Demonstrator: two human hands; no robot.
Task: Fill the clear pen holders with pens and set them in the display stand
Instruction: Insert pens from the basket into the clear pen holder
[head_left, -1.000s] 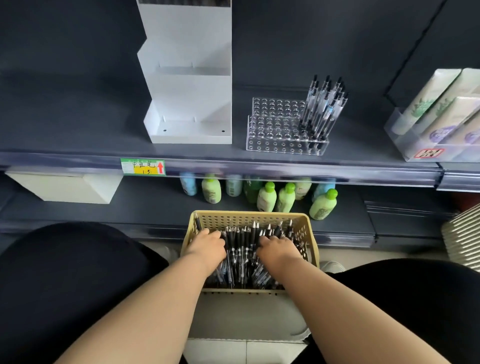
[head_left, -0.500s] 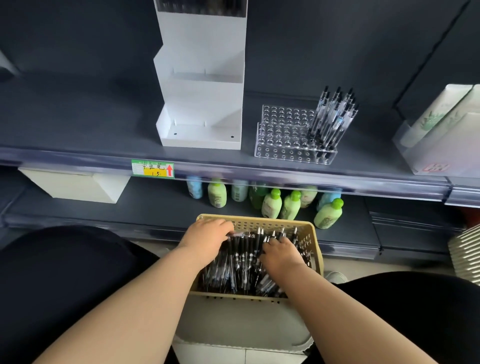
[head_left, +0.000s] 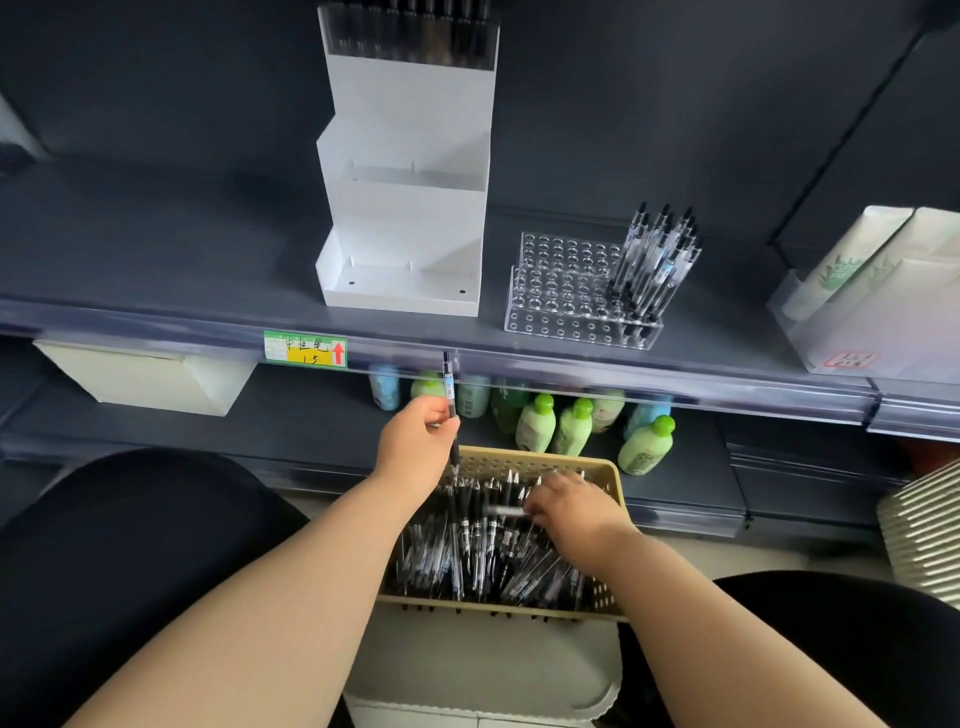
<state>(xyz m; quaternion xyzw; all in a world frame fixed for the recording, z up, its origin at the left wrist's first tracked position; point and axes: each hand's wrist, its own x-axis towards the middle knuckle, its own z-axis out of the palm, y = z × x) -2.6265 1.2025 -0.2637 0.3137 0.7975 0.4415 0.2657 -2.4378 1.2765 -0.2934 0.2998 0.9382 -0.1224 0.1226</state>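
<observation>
My left hand (head_left: 415, 441) pinches one black pen (head_left: 449, 384) upright above the far left rim of the tan basket (head_left: 608, 470), which is full of black pens (head_left: 483, 545). Among those pens lies my right hand (head_left: 569, 512), fingers curled on a blurred pen. On the shelf above stands a clear pen holder (head_left: 563, 296) with several pens (head_left: 654, 260) in its right end. To its left is the white display stand (head_left: 405, 208), with a filled holder in its top tier and two lower tiers bare.
The shelf's front rail (head_left: 571, 364) carries a green and yellow price label (head_left: 305, 349). Green and blue bottles (head_left: 571, 423) stand on the lower shelf behind the basket. A clear bin of white tubes (head_left: 872, 291) sits at right, a white box (head_left: 140, 376) hangs at left.
My left hand has risen out of the basket with one pen pinched in it. My right hand has shifted right within the pens. The view has tilted up.
</observation>
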